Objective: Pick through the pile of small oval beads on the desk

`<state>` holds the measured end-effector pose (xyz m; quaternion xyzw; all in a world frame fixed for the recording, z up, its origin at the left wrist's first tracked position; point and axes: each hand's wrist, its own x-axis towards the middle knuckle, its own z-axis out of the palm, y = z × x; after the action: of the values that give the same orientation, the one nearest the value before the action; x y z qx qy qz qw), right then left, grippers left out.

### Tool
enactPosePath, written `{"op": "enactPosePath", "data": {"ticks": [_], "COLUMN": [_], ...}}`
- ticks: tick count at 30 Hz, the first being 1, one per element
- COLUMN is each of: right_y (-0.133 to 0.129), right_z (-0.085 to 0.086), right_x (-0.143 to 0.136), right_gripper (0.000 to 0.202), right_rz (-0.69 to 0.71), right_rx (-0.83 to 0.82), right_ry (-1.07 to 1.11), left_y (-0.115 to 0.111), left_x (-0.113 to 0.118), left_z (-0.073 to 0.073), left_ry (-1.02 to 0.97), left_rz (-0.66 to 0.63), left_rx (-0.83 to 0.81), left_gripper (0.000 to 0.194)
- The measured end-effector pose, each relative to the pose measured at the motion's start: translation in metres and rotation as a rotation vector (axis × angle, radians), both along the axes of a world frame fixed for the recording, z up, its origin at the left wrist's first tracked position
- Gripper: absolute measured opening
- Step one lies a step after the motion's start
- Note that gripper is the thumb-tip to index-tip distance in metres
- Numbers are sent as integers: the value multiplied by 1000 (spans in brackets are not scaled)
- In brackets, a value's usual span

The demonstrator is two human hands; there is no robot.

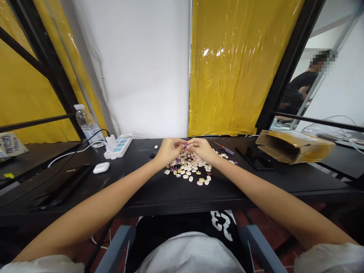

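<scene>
My left hand (170, 149) and my right hand (201, 148) meet above the black table, fingertips pinched together. Between them is a small purple piece (185, 145), mostly covered by the fingers; its exact kind is too small to make out. Both hands touch it. Under and in front of them spreads a loose pile of small oval pieces (191, 167), mostly cream, some yellow, purple or brown, with marks or holes in them. A screwdriver (226, 149) with a clear purple handle lies just right of my right hand.
On the left stand a power strip (118, 146), a white earbud case (101, 168) and a plastic bottle (88, 125). Rightward lie a dark phone (253, 157) and an open cardboard box (295, 148). The black table (176, 193) ends near my lap. A person (301, 87) is beyond the frame at right.
</scene>
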<state>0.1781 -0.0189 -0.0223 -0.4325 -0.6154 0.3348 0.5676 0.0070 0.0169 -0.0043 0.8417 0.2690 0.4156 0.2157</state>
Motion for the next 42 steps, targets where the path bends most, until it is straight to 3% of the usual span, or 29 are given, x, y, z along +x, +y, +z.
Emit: {"op": "enactPosePath", "data": {"ticks": [8,17,26,33,36,42], "right_y": [3,0,-6,-5,-4,-2], "right_z": [-6,-4,0,-1,0,-2], "right_x": [4,3,-2,0,0,1], "right_gripper": [10,9,7,4,7,7], "right_rz": [-29,14,7,7,2,22], "right_rx": [-15,-100,-162,-169,-170,-245], "right_ry": [-115,-44,-29,18,69,139], "left_y": [5,8,9,1,-3,-5], "left_x": [-1,-2,0,-4,-4,-3], "left_z": [-2,-5,-5,-2,-1,-1], "left_ry": [40,17,-33,191,257,389], "left_rz": [-1,-8,-55,-10,-15,93], "left_rx": [-97,-127,-367,137,225,315], "left_gripper": [15,9,8,16,18,16]}}
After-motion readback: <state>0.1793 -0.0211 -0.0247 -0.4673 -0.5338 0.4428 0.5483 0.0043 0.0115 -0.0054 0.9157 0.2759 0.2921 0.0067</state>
